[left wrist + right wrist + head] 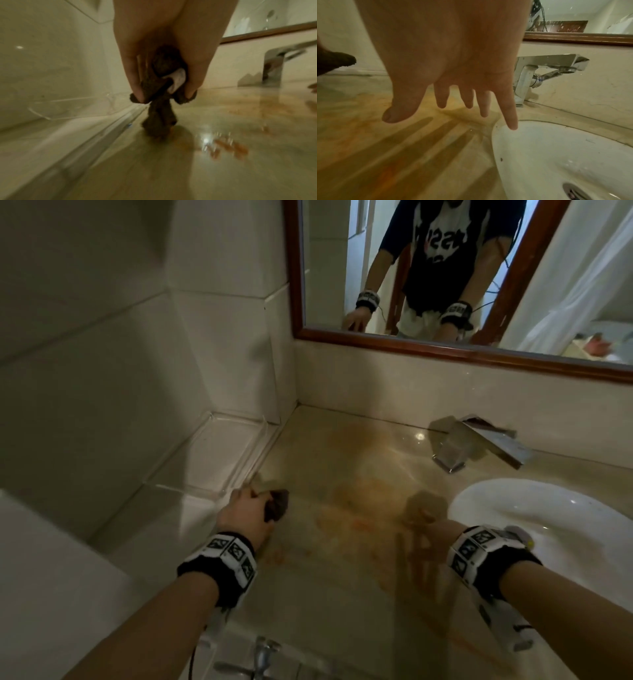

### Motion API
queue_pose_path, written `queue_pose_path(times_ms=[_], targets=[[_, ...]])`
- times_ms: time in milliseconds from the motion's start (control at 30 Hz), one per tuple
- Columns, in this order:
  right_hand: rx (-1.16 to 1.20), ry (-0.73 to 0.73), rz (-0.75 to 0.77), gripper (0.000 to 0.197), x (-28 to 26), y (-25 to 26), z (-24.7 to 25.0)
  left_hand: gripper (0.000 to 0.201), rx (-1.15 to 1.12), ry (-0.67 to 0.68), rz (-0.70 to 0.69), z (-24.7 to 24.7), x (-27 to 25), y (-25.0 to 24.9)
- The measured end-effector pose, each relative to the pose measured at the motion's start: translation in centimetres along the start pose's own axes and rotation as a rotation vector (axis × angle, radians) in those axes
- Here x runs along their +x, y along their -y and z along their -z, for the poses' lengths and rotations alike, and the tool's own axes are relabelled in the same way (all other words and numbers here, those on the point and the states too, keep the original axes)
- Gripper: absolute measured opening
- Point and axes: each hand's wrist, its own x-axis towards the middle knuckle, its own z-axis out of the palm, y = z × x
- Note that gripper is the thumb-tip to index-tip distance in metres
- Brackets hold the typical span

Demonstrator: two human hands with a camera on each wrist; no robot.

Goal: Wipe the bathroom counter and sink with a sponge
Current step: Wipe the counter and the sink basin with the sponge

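While my left hand (pixel 245 513) pinches the dark sponge (pixel 161 94) at lower left of the stained surface (pixel 349 474), my right hand (pixel 453 65) hovers, fingers (pixel 511 115) spread, empty, beside the sink (pixel 556 155).

A dark brown sponge (pixel 276 503), crumpled and folded, sits near the left edge of the worktop (pixel 346 583), its lower end touching the surface; the glossy beige worktop bears orange smears; a white oval sink (pixel 561 508) is set at its right.
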Motion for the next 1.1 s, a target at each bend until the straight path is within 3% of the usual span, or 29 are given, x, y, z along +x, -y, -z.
queue_pose_path(times_ms=[100,200,333,400,500,633,800,900,1033,1100], targets=[[-0.027,0.073,-0.016,0.074,-0.4,-0.3,-1.9,0.049,0.148,0.043,0.063,-2.7,-1.7,1.2],[-0.094,0.067,-0.028,0.068,-0.6,-0.2,-3.9,0.053,0.140,-0.007,0.103,-4.4,-3.1,1.2],[-0.111,-0.037,-0.069,0.066,-0.7,0.1,-5.5,0.052,0.086,-0.016,-0.007,-5.9,-6.2,-0.5],[-0.100,-0.002,-0.059,0.066,-0.6,0.2,-5.2,0.054,0.061,0.075,-0.066,-6.5,-8.2,-1.7],[-0.101,0.037,-0.047,0.072,-0.5,0.1,-4.3,0.055,0.038,0.064,-0.162,-6.3,-9.2,-2.6],[-0.096,0.057,-0.050,0.075,-0.3,-0.5,-4.0,0.051,-0.066,-0.096,0.096,-4.0,-6.8,0.0],[-0.044,0.002,-0.056,0.076,-0.7,-0.6,-5.6,0.058,0.074,0.007,0.301,-4.8,-7.0,2.4],[-0.043,-0.025,-0.066,0.077,-1.1,-0.6,-6.2,0.064,0.054,0.065,0.318,-6.0,-7.1,1.5],[-0.064,0.003,-0.078,0.077,-1.8,-0.3,-5.6,0.066,0.091,0.119,0.239,-5.8,-7.5,-0.7],[-0.069,0.007,-0.075,0.066,-2.0,-0.4,-5.3,0.067,0.088,0.159,0.174,-5.8,-8.1,-2.4]])
